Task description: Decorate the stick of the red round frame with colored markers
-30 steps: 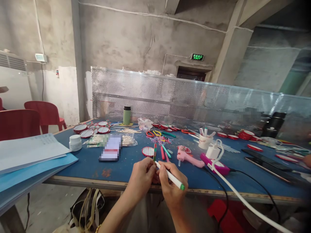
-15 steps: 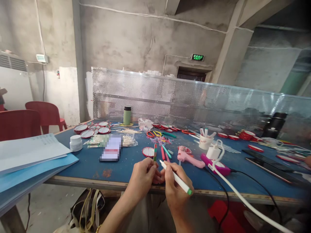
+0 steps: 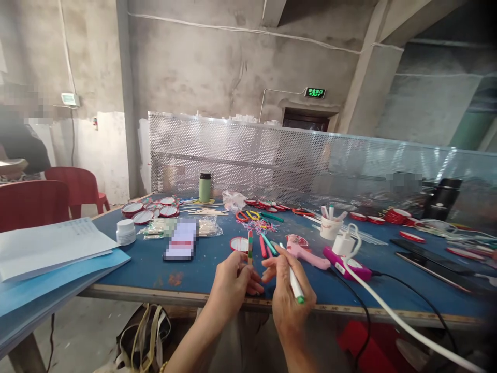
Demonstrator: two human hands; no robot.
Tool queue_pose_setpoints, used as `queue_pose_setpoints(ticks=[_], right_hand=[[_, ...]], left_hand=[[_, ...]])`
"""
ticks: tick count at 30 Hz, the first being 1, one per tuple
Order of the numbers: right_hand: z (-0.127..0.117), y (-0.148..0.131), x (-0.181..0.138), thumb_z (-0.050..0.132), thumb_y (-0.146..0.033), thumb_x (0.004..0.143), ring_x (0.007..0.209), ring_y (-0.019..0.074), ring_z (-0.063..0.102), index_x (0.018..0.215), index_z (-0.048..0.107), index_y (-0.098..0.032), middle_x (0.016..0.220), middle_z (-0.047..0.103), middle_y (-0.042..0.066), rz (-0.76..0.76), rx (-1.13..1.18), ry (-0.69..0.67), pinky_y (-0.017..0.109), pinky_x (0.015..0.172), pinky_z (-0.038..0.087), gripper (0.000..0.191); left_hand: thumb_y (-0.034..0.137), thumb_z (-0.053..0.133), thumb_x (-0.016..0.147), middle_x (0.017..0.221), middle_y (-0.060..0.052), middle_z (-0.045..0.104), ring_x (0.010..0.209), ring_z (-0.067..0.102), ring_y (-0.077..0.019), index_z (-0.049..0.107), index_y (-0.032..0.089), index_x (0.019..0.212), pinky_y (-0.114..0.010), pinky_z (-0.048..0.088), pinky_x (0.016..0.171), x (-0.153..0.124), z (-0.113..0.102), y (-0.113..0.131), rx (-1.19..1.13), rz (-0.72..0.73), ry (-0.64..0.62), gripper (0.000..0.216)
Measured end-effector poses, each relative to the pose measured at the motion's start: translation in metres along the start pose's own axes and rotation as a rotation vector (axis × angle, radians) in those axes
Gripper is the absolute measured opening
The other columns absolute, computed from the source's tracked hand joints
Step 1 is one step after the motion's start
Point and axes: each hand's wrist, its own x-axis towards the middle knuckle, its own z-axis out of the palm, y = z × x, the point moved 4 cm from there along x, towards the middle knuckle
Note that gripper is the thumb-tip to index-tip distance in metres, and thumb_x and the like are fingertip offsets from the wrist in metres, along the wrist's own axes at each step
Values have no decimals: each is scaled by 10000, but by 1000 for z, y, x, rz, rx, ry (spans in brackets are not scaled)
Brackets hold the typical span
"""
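Between thumb and fingers, my left hand (image 3: pixel 232 280) holds a wooden craft stick (image 3: pixel 250 247) upright, with red and green bands coloured on it. My right hand (image 3: pixel 291 287) grips a white marker (image 3: pixel 295 285) with a green end; its tip is apart from the stick. Just beyond my left hand lies a small red-rimmed drum (image 3: pixel 239 243). Red and teal markers (image 3: pixel 267 244) lie past the gap between my hands. A pink glue gun (image 3: pixel 308 254) rests to the right of them.
Left of my hands are a phone (image 3: pixel 180 239), a white jar (image 3: pixel 126 232) and papers (image 3: pixel 54 243). A cup of pens (image 3: pixel 330 228), a purple power strip (image 3: pixel 347 263) and cables stand right. A perforated metal screen (image 3: pixel 233 155) runs behind; a person (image 3: pixel 21 140) is at far left.
My right hand has drawn the marker away from the stick and tilted it more upright, its fingers shifting. The left hand still holds the stick. A person has come into view at far left.
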Motion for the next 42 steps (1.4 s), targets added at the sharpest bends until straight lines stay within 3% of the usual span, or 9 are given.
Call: queue_pose_setpoints(ticks=[8,26,42], right_hand=[[-2,3,-8,462,-409,1013,495,115,603,982,643,-188,647,670,-14,-29,-21,-94,219,524,518,287],[0,-2,-6,471,-311,1009,503,114,625,967,649,-184,602,641,-19,-151,-44,-197,195,464,480,223],[2,-1,-4,473,-259,1003,528,119,627,983,641,-183,675,673,4,-207,-86,-254,215,519,498,186]], left_hand=[[429,604,796,731,-69,739,536,721,-200,518,171,802,-240,531,461,-1,-3,4,-61,-18,1,272],[443,649,779,675,-45,720,500,689,-158,557,155,846,-199,485,447,0,-3,6,-119,-47,-50,311],[327,578,789,641,-14,689,513,686,-158,505,180,778,-220,518,484,1,-3,9,-89,-17,-84,165]])
